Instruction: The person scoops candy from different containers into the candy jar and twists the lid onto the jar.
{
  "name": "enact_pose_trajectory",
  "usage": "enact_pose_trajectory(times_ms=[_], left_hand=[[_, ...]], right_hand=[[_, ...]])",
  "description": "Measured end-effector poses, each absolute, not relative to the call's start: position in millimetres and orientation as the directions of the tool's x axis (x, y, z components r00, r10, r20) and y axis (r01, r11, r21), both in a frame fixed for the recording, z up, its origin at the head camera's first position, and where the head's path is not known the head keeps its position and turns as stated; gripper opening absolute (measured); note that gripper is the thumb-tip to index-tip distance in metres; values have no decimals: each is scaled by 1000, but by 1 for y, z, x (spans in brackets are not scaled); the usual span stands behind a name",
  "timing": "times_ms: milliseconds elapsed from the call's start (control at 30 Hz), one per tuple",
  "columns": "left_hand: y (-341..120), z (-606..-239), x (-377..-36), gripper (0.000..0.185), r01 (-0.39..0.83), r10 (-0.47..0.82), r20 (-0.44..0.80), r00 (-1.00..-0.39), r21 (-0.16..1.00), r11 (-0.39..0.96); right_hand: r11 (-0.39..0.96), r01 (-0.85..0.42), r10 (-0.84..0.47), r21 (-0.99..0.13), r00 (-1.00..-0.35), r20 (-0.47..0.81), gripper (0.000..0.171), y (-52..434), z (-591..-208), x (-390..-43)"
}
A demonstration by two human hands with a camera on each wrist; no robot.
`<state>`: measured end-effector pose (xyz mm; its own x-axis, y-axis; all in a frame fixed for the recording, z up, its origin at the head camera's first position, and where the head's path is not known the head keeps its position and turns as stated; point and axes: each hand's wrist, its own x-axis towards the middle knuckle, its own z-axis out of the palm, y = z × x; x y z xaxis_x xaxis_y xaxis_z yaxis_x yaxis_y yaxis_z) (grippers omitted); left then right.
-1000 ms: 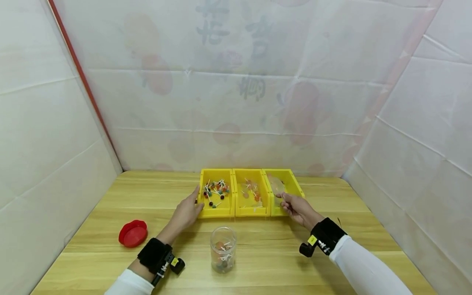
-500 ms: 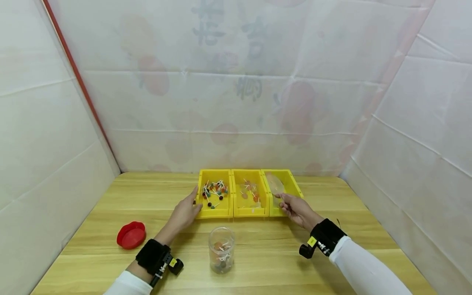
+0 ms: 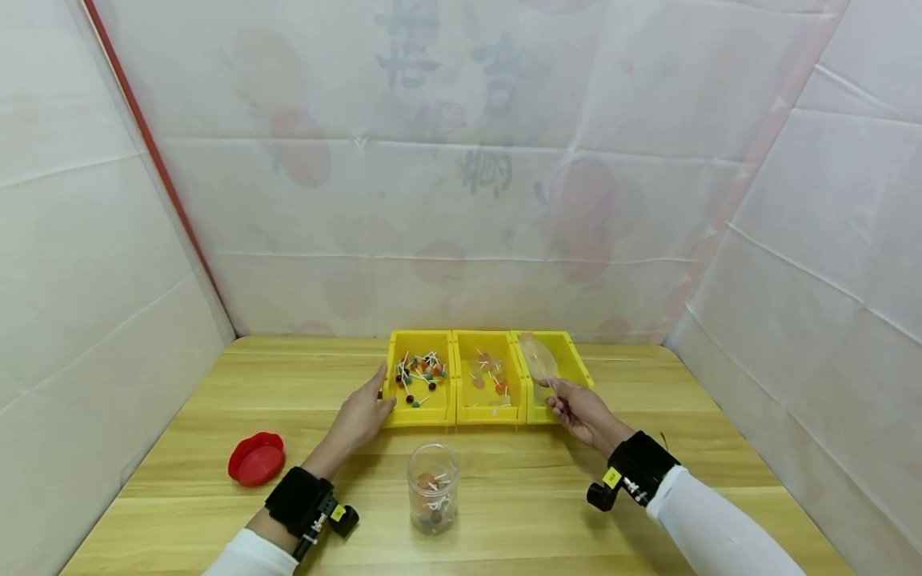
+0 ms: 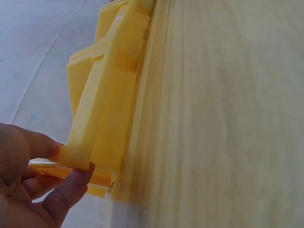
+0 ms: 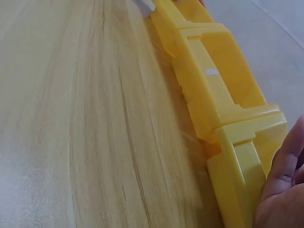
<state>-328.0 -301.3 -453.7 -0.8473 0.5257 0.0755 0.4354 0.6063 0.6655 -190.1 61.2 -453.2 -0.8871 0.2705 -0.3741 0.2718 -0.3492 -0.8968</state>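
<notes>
My right hand (image 3: 585, 410) pinches the narrow end of a translucent oval-headed piece (image 3: 537, 357) between thumb and curled fingers at the near side of the right bin (image 3: 575, 362). The piece's long axis runs from near right to far left: its slim handle lies at my fingers, and its broad head points away from me, toward the bin's far left corner. Whether the head touches the bin, I cannot tell.

My left hand (image 3: 362, 414) grips the near left corner of the left bin (image 3: 430, 411); the left wrist view shows my thumb and fingers around the yellow corner.

The three yellow bins stand side by side in a left-to-right row, each with its long axis running near to far and its low front facing me. Ball-headed sticks (image 3: 425, 369) lie at many angles in the left bin. The middle bin (image 3: 471, 406) holds orange and pale pieces (image 3: 493, 373), some on white sticks.

Nearer to me, a clear jar (image 3: 433, 508) stands upright on the wooden table (image 3: 522, 496), its mouth up, mixed stick pieces inside. A red scalloped lid (image 3: 258, 461) lies farther left, hollow side up. A black strap (image 3: 643, 462) holds a camera at my right wrist, and another strap (image 3: 299, 500) rings my left. Beyond the bins hangs a pale printed sheet (image 3: 432, 208).
</notes>
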Motion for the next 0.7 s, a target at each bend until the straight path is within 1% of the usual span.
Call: enact_pose_trajectory(times_ms=[200,367,567,700], left_hand=[[-302,-454,-326,71,451,528,94,-844,657,604],[-302,-452,-327,71,443,523,90,-847,662,605],[-302,-452,-327,70,441,521,87,-849,660,608],[-302,-453,-327,70,441,523,83,-848,658,610]], right_hand=[[-345,272,274,-898,-886,-373,40,60,-452,-187],[-355,288,283,-889,-874,-396,40,57,-449,-189],[-349,286,258,-892,-886,-384,45,57,-448,-192],[-338,283,266,-898,-886,-379,44,57,-450,-190]])
